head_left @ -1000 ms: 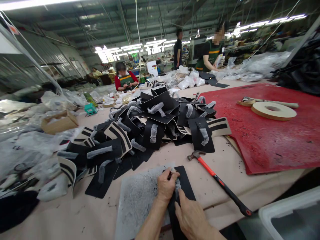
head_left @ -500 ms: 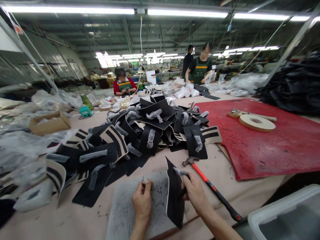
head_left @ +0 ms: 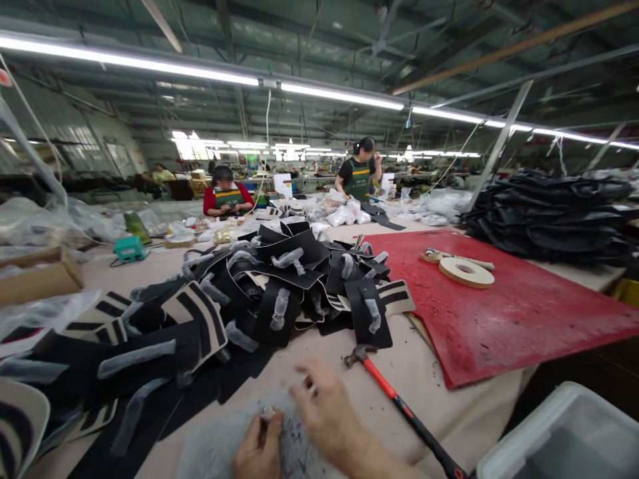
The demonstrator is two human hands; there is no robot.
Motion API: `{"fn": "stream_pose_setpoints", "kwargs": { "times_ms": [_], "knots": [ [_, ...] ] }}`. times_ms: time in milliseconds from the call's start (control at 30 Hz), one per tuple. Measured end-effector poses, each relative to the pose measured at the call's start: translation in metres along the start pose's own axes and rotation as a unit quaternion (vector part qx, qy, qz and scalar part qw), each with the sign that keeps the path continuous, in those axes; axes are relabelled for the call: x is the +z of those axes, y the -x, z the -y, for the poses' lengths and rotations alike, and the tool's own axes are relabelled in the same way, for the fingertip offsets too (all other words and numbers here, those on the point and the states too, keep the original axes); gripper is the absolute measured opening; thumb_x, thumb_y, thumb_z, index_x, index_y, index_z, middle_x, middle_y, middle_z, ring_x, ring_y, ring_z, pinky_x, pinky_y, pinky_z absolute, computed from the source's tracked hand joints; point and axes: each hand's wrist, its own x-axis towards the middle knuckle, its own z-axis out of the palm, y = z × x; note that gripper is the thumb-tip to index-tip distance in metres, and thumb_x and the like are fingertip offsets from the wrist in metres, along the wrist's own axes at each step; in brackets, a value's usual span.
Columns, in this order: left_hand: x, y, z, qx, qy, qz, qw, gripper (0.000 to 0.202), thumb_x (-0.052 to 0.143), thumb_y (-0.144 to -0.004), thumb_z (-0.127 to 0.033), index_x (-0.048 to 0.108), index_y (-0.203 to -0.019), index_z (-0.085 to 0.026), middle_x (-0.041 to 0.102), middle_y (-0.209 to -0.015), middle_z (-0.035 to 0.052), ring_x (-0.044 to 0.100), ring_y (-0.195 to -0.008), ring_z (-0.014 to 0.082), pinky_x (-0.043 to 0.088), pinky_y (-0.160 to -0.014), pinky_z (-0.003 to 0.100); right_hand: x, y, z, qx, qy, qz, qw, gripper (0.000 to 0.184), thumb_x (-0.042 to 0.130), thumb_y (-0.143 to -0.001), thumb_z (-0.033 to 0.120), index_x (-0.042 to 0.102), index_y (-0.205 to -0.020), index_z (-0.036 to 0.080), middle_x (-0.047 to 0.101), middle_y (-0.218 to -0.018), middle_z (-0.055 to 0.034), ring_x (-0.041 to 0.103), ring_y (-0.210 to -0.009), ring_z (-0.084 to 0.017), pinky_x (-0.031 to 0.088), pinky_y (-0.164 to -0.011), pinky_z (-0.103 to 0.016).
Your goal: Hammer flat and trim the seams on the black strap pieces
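Observation:
Both my hands are low in the view, over a grey speckled pad [head_left: 210, 452] on the beige table. My left hand [head_left: 258, 454] is closed in a pinch on something small and pale that I cannot make out. My right hand [head_left: 327, 419] reaches across the pad just above it, smeared by motion, with nothing visible in it. A hammer [head_left: 394, 399] with a red and black handle lies right of my right hand. A big heap of black and striped cut pieces [head_left: 279, 286] with plastic-wrapped strips lies beyond the pad.
A red mat [head_left: 519, 313] carries a tape roll [head_left: 466, 272]. A clear plastic bin [head_left: 564, 439] stands at the bottom right, stacked black material [head_left: 549, 213] at the far right, a cardboard box [head_left: 40, 276] at the left. Two people work at the table's far end.
My right hand has let go of the black piece it held upright, which is out of view, and moved left over the pad. The camera has tilted up.

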Motion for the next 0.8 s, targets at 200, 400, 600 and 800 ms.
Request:
{"fn": "stream_pose_setpoints", "kwargs": {
  "times_ms": [200,400,600,800],
  "knots": [
    [-0.005,-0.005,0.005,-0.016,0.044,0.088,0.995,0.033,0.069,-0.063,-0.056,0.073,-0.073,-0.025,0.077,-0.071,0.0031,0.072,-0.071,0.029,0.053,-0.058,0.029,-0.118,-0.052,-0.113,0.2,0.231,-0.167,0.937,0.048,0.053,-0.085,0.029,0.054,-0.127,0.006,0.057,-0.123,-0.0239,0.054,-0.118,-0.033,0.04,-0.1,-0.046],
    [0.004,-0.001,0.008,-0.005,0.03,0.033,0.999,0.031,0.063,-0.07,-0.054,0.073,-0.079,-0.026,0.076,-0.073,0.0023,0.072,-0.077,0.029,0.054,-0.066,0.03,-0.138,-0.08,-0.15,0.232,0.237,-0.112,0.937,0.046,0.06,-0.079,0.025,0.06,-0.122,0.009,0.071,-0.091,-0.0112,0.068,-0.086,-0.023,0.047,-0.076,-0.029],
    [-0.004,0.003,-0.005,0.027,0.037,0.067,0.997,0.037,0.063,-0.073,-0.056,0.071,-0.076,-0.02,0.073,-0.07,0.0049,0.068,-0.067,0.0247,0.052,-0.063,0.029,-0.145,-0.083,-0.102,0.201,0.235,-0.118,0.944,0.047,0.045,-0.09,0.028,0.053,-0.131,0.007,0.068,-0.11,-0.0211,0.065,-0.101,-0.028,0.044,-0.088,-0.036],
    [-0.001,0.008,-0.004,0.046,0.045,0.063,0.996,0.036,0.061,-0.08,-0.052,0.069,-0.079,-0.017,0.068,-0.067,0.0029,0.063,-0.065,0.0193,0.047,-0.062,0.025,-0.079,0.022,-0.044,0.111,0.18,-0.051,0.976,0.046,0.041,-0.092,0.036,0.055,-0.129,0.011,0.071,-0.109,-0.015,0.069,-0.095,-0.026,0.052,-0.086,-0.037]
  ]
}}
